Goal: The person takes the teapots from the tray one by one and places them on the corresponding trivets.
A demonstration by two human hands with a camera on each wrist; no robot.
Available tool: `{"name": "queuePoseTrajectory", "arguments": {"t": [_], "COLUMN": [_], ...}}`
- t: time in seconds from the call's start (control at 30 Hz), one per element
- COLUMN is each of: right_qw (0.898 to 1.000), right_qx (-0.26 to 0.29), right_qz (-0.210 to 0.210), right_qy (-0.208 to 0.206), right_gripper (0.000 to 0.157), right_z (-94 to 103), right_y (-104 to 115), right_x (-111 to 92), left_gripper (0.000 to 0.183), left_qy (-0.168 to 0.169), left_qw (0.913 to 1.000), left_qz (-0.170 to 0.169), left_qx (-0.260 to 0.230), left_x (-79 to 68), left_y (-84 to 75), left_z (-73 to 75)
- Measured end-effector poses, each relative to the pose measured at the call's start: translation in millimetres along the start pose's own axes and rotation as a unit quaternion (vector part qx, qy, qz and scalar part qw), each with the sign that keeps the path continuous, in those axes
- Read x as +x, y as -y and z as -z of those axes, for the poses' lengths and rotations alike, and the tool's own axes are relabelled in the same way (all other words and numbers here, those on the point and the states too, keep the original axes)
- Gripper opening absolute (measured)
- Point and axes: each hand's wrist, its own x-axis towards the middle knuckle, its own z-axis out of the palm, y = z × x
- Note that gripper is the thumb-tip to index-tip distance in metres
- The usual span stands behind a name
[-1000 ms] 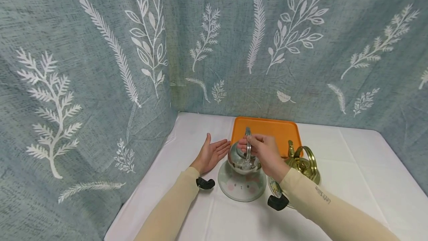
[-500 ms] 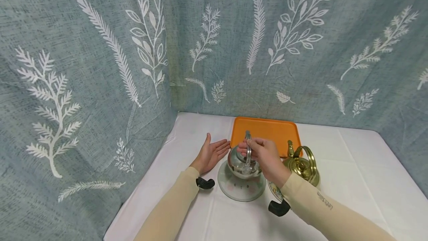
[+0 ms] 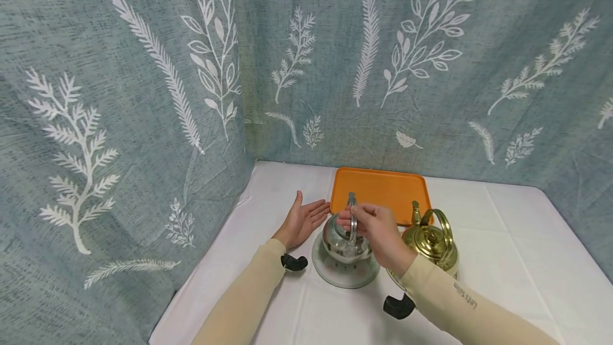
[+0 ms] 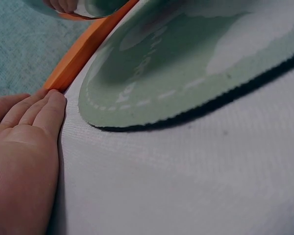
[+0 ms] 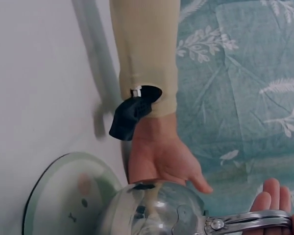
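My right hand (image 3: 382,232) grips the upright handle of a shiny silver kettle (image 3: 341,248). The kettle overlaps a round pale green mat (image 3: 346,280) with a small face printed on it. In the left wrist view, the kettle's underside shows at the top edge, above the level of the mat (image 4: 152,100). My left hand (image 3: 303,221) lies on the table left of the kettle, palm turned inward and fingers straight. Its fingertips are right at the corner of an orange tray (image 4: 81,54). The kettle body (image 5: 159,210) partly hides the mat in the right wrist view.
A gold kettle (image 3: 433,241) stands right of my right hand, over a patterned round mat largely hidden by kettle and forearm. The orange tray (image 3: 383,182) lies at the back against a leaf-printed curtain (image 3: 306,68). White cloth (image 3: 503,260) covers the table.
My right hand has brought the silver kettle down and slightly left in the head view, so it covers more of the mat's face. My left hand has stayed in place.
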Motion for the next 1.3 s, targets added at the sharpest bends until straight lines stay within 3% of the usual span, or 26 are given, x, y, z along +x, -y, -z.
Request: {"name": "queuePoseTrajectory", "arguments": {"t": [0.4,1.3], "right_qw": [1.000,1.000], "right_qx": [0.002,0.004], "right_qz": [0.003,-0.012], "right_qy": [0.001,0.002], "right_gripper": [0.030,0.028], "right_z": [-6.0,-10.0], "right_y": [-5,-16], "right_x": [-5,-13], "left_gripper": [0.101,0.103], "left_qy": [0.011,-0.004], "left_qw": [0.9998,0.9999], "left_qz": [-0.005,0.001], "left_qx": [0.014,0.015], "left_x": [-1.0,-1.2], "left_y": [-0.1,0.9], "left_z": [1.2,0.6]}}
